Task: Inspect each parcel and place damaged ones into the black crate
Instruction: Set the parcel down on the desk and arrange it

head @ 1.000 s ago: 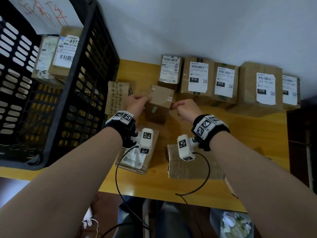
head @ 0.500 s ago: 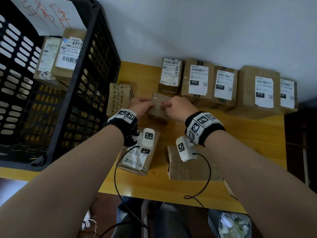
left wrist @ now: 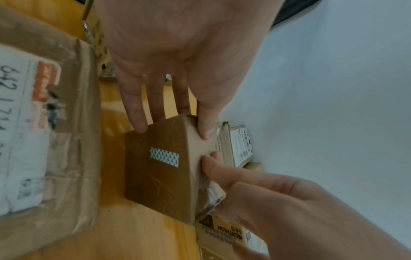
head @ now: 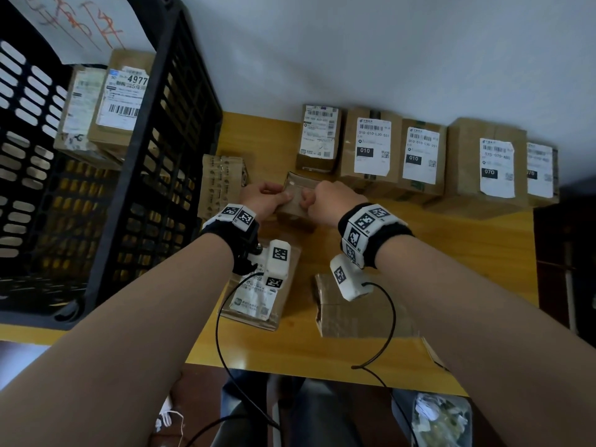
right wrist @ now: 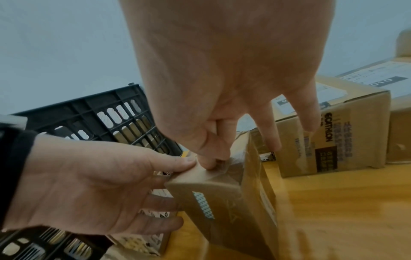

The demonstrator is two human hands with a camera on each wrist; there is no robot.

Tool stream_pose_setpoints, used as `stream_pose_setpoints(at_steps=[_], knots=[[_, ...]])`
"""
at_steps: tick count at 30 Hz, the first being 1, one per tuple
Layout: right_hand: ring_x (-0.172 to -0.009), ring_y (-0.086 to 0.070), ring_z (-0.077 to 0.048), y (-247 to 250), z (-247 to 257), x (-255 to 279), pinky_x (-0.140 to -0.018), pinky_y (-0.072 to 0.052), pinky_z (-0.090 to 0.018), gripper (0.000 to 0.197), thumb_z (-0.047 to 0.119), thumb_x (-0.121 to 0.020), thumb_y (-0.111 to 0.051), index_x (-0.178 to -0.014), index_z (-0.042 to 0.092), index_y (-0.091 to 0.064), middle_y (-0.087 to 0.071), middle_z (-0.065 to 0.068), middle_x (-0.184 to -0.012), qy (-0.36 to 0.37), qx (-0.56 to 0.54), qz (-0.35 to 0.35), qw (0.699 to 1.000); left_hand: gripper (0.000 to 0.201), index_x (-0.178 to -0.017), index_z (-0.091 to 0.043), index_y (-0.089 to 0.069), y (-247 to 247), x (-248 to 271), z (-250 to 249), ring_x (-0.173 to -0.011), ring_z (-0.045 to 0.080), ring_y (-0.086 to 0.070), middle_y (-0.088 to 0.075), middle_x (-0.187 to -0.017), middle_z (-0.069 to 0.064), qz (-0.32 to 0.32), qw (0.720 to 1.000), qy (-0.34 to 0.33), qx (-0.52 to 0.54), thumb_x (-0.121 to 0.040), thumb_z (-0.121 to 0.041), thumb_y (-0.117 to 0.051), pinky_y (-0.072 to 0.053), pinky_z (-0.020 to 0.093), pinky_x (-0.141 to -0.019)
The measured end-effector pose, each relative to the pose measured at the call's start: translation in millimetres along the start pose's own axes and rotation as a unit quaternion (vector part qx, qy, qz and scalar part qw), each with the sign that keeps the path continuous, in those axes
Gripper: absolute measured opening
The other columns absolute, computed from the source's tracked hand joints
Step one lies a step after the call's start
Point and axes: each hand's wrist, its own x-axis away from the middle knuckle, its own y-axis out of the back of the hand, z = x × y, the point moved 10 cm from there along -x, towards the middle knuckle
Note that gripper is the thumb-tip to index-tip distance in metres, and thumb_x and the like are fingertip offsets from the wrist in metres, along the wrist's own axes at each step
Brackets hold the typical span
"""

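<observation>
My left hand and right hand pinch the small brown cardboard parcel mid-frame; the black plastic crate stands just left.

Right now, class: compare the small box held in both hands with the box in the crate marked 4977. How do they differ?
The small box sits on the table, gripped by the left hand and right hand; the 4977 box lies untouched inside the black crate. The small box shows only a patterned tape strip and crumpled clear tape, while the 4977 box carries a large white shipping label. The 4977 box looks bigger. Both are brown cardboard.
</observation>
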Motion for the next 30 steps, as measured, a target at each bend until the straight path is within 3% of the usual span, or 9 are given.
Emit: stream_pose_setpoints(at_steps=[6, 9, 11, 15, 20, 22, 24, 27, 30], knots=[[-0.097, -0.068, -0.021, 10, 5, 3, -0.089, -0.058, -0.039, 0.036, 0.038, -0.102, -0.045, -0.113, 0.023, -0.076, -0.073, -0.002, -0.115, 0.055, -0.038, 0.004, 0.998, 0.021, -0.101, -0.021, -0.065, -2, 6, 0, -0.111, 0.026, -0.066, -0.067, -0.12, 0.007, 0.008, 1.0, 0.012, 0.017, -0.089, -0.018, -0.082, -0.062, 0.042, -0.078], [-0.094, -0.067, -0.012, 35, -10, 6, -0.09, -0.056, -0.034, 0.031, 0.023, -0.104, -0.047, -0.113, 0.021, -0.076, -0.071, 0.004, -0.116, 0.056, -0.154, -0.097, 0.982, 0.024, -0.111, -0.02, -0.063, -3, 10, 1, -0.109, 0.025, -0.065, -0.066, -0.124, 0.008, 0.021, 0.999, 0.017, 0.018, -0.092, -0.021, -0.078, -0.059, 0.038, -0.067], [-0.092, -0.068, -0.016, 37, -32, 6, -0.085, -0.057, -0.034, 0.032, 0.027, -0.106, -0.044, -0.121, 0.014, -0.07, -0.071, 0.0, -0.112, 0.006, -0.202, -0.131, 0.971, 0.033, -0.124, -0.021, -0.063, -3, 12, 1, -0.111, 0.026, -0.065, -0.065, -0.126, 0.008, 0.02, 0.999, 0.012, 0.024, -0.094, -0.022, -0.076, -0.06, 0.039, -0.071], [-0.103, -0.07, -0.034, -14, -46, 7, -0.091, -0.059, -0.046, 0.058, 0.046, -0.109, -0.036, -0.15, 0.006, -0.044, -0.059, -0.014, -0.139, -0.095, -0.329, 0.018, 0.939, 0.047, -0.144, -0.028, -0.057, -8, 16, 3, -0.109, 0.023, -0.066, -0.066, -0.127, 0.004, 0.029, 0.999, -0.003, 0.037, -0.099, -0.023, -0.069, -0.061, 0.044, -0.086], [-0.095, -0.071, -0.031, -5, -46, 17, -0.068, -0.065, -0.037, 0.044, 0.041, -0.105, -0.054, -0.132, 0.007, -0.056, -0.064, -0.01, -0.127, -0.101, -0.489, -0.025, 0.866, 0.024, -0.114, -0.027, -0.06, 1, 30, -1, -0.113, 0.024, -0.065, -0.067, -0.124, 0.001, 0.014, 0.997, 0.008, 0.08, -0.105, -0.047, -0.052, -0.056, 0.048, -0.094], [-0.086, -0.07, -0.024, 3, -47, 21, -0.058, -0.06, -0.027, 0.029, 0.024, -0.102, -0.063, -0.126, 0.006, -0.063, -0.07, -0.007, -0.11, -0.08, -0.518, -0.042, 0.851, 0.015, -0.111, -0.025, -0.058, 5, 30, -3, -0.105, 0.021, -0.07, -0.072, -0.121, 0.003, 0.004, 0.996, 0.006, 0.089, -0.104, -0.038, -0.059, -0.059, 0.041, -0.081], [-0.088, -0.072, -0.025, 4, -44, 22, -0.067, -0.061, -0.032, 0.046, 0.007, -0.097, -0.065, -0.141, 0.011, -0.056, -0.072, -0.008, -0.109, -0.054, -0.537, -0.031, 0.841, 0.024, -0.12, -0.022, -0.056, 10, 28, -9, -0.096, 0.02, -0.074, -0.072, -0.118, 0.006, -0.006, 0.996, -0.014, 0.086, -0.099, -0.014, -0.065, -0.062, 0.036, -0.069], [-0.1, -0.073, -0.023, 9, -38, 23, -0.078, -0.065, -0.038, 0.073, -0.003, -0.091, -0.063, -0.154, 0.03, -0.044, -0.07, -0.004, -0.121, -0.01, -0.496, -0.045, 0.867, 0.057, -0.131, -0.029, -0.056, 8, 33, -23, -0.094, 0.022, -0.075, -0.072, -0.11, 0.008, 0.015, 0.995, -0.062, 0.081, -0.091, 0.011, -0.055, -0.065, 0.04, -0.075], [-0.105, -0.07, -0.023, 18, -44, 23, -0.087, -0.063, -0.044, 0.06, -0.005, -0.091, -0.056, -0.142, 0.027, -0.058, -0.068, -0.001, -0.121, -0.011, -0.488, -0.099, 0.867, 0.041, -0.115, -0.024, -0.061, 13, 33, -21, -0.1, 0.025, -0.072, -0.071, -0.108, 0.009, -0.004, 0.993, -0.058, 0.105, -0.095, 0.009, -0.046, -0.063, 0.044, -0.082]])
